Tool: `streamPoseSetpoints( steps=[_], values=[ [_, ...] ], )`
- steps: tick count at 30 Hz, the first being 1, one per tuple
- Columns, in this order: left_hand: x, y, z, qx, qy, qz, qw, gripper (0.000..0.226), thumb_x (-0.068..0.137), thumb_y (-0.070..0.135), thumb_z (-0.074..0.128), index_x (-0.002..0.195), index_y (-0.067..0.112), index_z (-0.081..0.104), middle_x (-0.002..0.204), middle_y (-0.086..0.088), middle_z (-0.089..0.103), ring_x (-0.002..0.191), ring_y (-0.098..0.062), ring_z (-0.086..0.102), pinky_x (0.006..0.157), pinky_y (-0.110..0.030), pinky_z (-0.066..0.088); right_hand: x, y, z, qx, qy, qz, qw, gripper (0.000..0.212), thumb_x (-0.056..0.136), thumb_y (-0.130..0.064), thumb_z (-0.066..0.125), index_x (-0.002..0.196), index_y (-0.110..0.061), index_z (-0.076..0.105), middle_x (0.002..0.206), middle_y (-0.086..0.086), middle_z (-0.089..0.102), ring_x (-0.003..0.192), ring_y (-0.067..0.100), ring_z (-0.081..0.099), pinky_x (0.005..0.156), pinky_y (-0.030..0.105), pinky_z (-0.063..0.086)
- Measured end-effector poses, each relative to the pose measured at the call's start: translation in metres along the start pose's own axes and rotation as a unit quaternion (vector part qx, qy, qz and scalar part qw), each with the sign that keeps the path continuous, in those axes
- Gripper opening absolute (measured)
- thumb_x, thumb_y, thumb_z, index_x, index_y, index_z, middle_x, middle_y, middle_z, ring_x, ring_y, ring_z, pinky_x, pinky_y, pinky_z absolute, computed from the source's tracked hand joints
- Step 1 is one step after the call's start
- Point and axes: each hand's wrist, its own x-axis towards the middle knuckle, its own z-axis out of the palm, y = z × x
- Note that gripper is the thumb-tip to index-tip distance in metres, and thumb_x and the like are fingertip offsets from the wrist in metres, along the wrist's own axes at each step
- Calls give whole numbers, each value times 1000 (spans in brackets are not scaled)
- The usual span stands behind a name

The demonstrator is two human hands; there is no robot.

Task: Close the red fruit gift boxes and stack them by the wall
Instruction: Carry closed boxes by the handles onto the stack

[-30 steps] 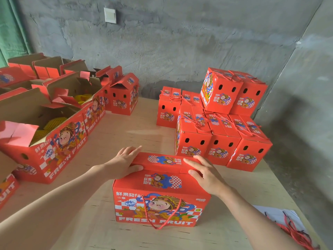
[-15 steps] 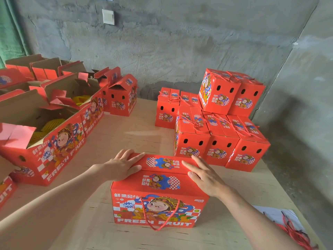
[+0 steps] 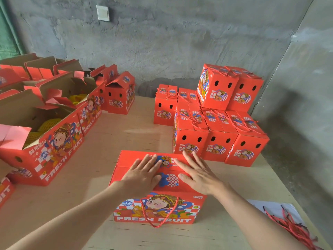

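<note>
Both hands have slid inward from the lid's ends to its middle. The left hand (image 3: pixel 144 175) and right hand (image 3: pixel 196 173) lie flat, fingers straight and spread, pressing down on the top of the nearest gift box (image 3: pixel 156 208) and grasping nothing. That box sits on the near part of the plywood table (image 3: pixel 117 138), its red rope handle (image 3: pixel 158 215) hanging down the printed front. Its lid looks shut, though the hands cover the seam, so whether the flaps are locked cannot be told.

Judging by the layout, the job is perhaps halfway through. A stack of closed boxes (image 3: pixel 221 139) stands at the far right corner against the concrete wall (image 3: pixel 162 42), with two more set on top as a second tier. This box has yet to join them. On the left, several open boxes (image 3: pixel 45 150) wait with flaps up and yellow foam netting (image 3: pixel 43 125) inside, and one half-folded box (image 3: pixel 120 98) stands behind them.

Loose red cords (image 3: pixel 292 226) lie on white paper at the near right edge. A pale switch plate (image 3: pixel 102 13) is fixed to the rough grey wall.
</note>
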Motion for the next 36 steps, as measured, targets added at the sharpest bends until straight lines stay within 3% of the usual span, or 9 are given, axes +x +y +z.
streamPoseSetpoints(
  steps=[4,12,17,20,22,24,27,31,36],
  values=[
    [-9,37,15,-18,40,-7,999,60,100,47,7,150,20,-13,152,9,-24,140,-16,-28,115,-35,-14,-7,7,4,26,19,-47,998,50,100,-51,30,139,-56,1,155,-15,-21,140,9,-30,111,28,-21],
    [-8,29,11,-24,64,23,997,59,99,50,3,152,26,-5,149,16,-20,141,-10,-23,113,-29,-14,6,16,-1,66,-5,-40,997,48,90,-66,31,134,-66,12,155,-22,-16,139,11,-30,113,39,-15],
    [-2,9,13,-10,78,65,995,57,99,52,7,152,32,4,155,19,-8,147,-14,-10,117,-29,-8,8,6,1,143,119,14,983,40,94,-45,53,133,-46,48,154,-11,26,142,11,16,115,32,11],
    [7,-24,-1,-2,57,143,988,57,96,57,1,149,36,6,152,24,-3,146,-7,-6,119,-28,-4,4,-22,16,97,203,95,970,35,94,-40,52,129,-45,54,145,-6,41,131,16,36,108,32,27],
    [13,-48,-10,25,30,147,988,65,85,63,-16,145,42,-2,152,25,-8,145,-4,-8,118,-33,-8,-1,-44,24,63,224,147,961,38,95,-45,43,132,-48,50,142,-1,44,125,23,40,103,33,28],
    [18,-71,-15,65,14,69,995,68,78,65,-26,142,47,-11,152,23,-14,145,-10,-13,115,-43,-15,-10,-62,29,32,198,144,969,50,91,-58,27,139,-47,40,135,5,44,122,25,39,101,36,26],
    [21,-74,-17,86,3,-67,994,52,98,49,1,149,43,-1,159,14,-7,146,-18,-15,111,-56,-15,-20,-77,33,26,133,104,985,76,82,-75,9,147,-38,25,138,9,32,130,26,28,106,42,18],
    [12,-25,-2,-95,68,-135,984,48,103,37,25,150,30,20,160,8,3,147,-13,-5,115,-50,-6,-14,-79,21,2,92,30,995,79,91,-69,21,150,-16,20,160,5,-12,147,23,-11,118,45,-5],
    [-24,26,34,-230,188,-96,950,47,102,27,35,148,19,31,157,8,15,147,-12,1,115,-33,-7,-17,-85,31,14,86,10,996,56,97,-59,17,150,-44,8,161,-3,-5,148,20,-5,113,37,12]
  ],
)
